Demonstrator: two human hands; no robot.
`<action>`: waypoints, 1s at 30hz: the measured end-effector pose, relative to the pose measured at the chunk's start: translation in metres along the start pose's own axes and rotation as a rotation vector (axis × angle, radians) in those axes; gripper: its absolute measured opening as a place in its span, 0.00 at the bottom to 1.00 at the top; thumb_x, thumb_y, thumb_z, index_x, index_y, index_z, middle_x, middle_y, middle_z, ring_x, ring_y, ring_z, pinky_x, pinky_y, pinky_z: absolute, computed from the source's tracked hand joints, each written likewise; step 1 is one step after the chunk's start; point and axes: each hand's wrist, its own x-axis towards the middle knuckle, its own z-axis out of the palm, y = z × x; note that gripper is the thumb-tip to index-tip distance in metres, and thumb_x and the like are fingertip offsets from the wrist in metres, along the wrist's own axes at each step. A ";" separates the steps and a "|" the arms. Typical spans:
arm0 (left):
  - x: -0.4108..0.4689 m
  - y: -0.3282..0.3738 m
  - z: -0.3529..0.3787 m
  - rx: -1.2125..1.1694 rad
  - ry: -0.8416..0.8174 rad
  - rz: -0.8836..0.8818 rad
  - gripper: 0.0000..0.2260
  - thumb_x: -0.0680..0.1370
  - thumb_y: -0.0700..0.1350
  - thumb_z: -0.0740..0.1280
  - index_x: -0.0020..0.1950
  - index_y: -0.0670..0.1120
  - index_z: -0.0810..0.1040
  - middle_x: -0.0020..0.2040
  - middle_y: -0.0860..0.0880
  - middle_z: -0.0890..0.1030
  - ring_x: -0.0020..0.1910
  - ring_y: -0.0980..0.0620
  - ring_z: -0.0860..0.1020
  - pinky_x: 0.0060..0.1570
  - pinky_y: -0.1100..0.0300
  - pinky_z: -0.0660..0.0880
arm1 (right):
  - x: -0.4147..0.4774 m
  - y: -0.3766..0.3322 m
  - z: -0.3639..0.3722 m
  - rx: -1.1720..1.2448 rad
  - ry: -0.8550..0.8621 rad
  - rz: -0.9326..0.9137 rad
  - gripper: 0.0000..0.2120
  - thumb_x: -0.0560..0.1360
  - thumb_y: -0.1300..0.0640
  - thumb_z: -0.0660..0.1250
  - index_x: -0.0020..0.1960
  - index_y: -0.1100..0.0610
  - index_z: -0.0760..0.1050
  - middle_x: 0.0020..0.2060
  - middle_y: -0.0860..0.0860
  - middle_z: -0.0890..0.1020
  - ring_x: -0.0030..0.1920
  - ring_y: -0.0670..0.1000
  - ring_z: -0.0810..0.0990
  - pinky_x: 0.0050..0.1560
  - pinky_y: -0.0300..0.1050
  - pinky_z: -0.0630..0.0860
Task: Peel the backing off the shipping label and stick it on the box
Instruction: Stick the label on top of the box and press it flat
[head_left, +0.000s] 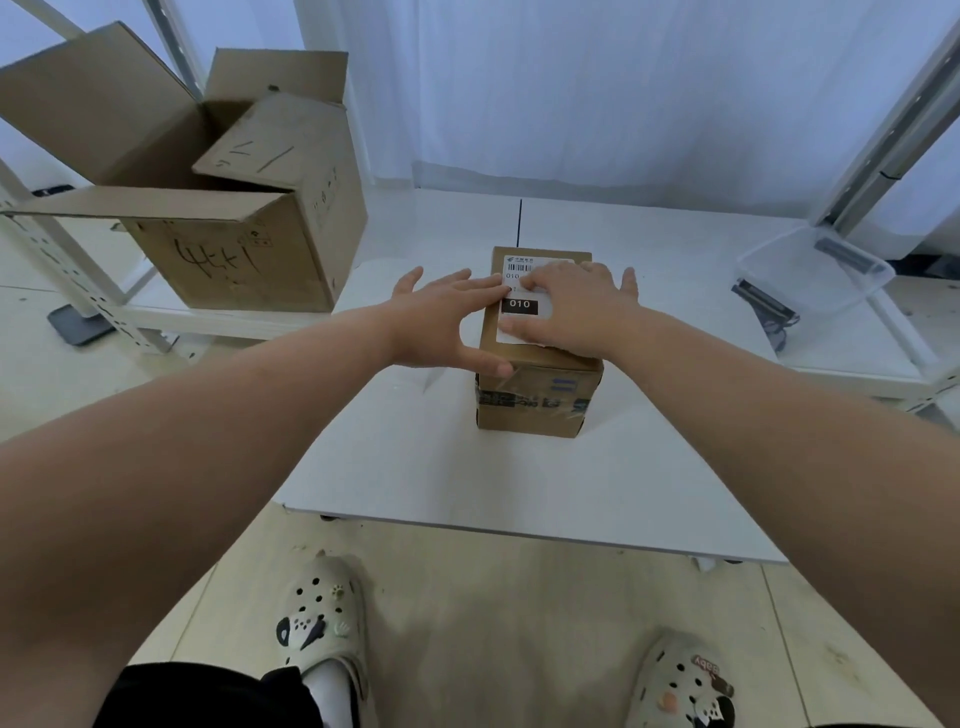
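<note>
A small brown cardboard box (537, 397) stands on the low white table (467, 467), taped around its front. On its top lies the white shipping label (521, 304) with a barcode and a black "010" block. My left hand (441, 317) rests flat at the box's left edge, fingertips on the label and thumb at the front corner. My right hand (576, 306) lies flat over the label's right half, fingers spread. Part of the label is hidden under both hands. No backing sheet shows.
A large open cardboard box (218, 208) with handwriting sits on a white shelf at the left. A clear plastic tub (815, 270) stands on the right shelf. White curtains hang behind. My feet in clogs (322, 618) stand on the tiled floor below the table edge.
</note>
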 end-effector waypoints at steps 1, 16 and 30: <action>0.001 -0.001 0.000 -0.005 -0.002 0.000 0.45 0.67 0.71 0.62 0.77 0.55 0.48 0.78 0.58 0.49 0.77 0.54 0.45 0.73 0.40 0.38 | -0.002 0.002 -0.001 -0.005 -0.031 -0.011 0.33 0.70 0.31 0.59 0.71 0.42 0.61 0.74 0.47 0.62 0.75 0.57 0.54 0.70 0.70 0.41; 0.002 -0.001 0.000 -0.005 0.006 -0.008 0.45 0.66 0.72 0.62 0.77 0.56 0.51 0.78 0.56 0.51 0.77 0.50 0.49 0.74 0.42 0.43 | 0.002 0.004 -0.001 0.038 0.018 0.013 0.28 0.68 0.31 0.64 0.64 0.43 0.69 0.69 0.51 0.68 0.69 0.58 0.64 0.70 0.69 0.48; -0.001 -0.004 -0.003 -0.160 -0.023 -0.008 0.33 0.75 0.66 0.54 0.77 0.57 0.50 0.78 0.57 0.51 0.77 0.51 0.53 0.74 0.45 0.51 | 0.012 0.015 0.004 0.052 0.148 -0.185 0.16 0.80 0.50 0.55 0.62 0.51 0.75 0.67 0.50 0.74 0.68 0.55 0.68 0.67 0.55 0.61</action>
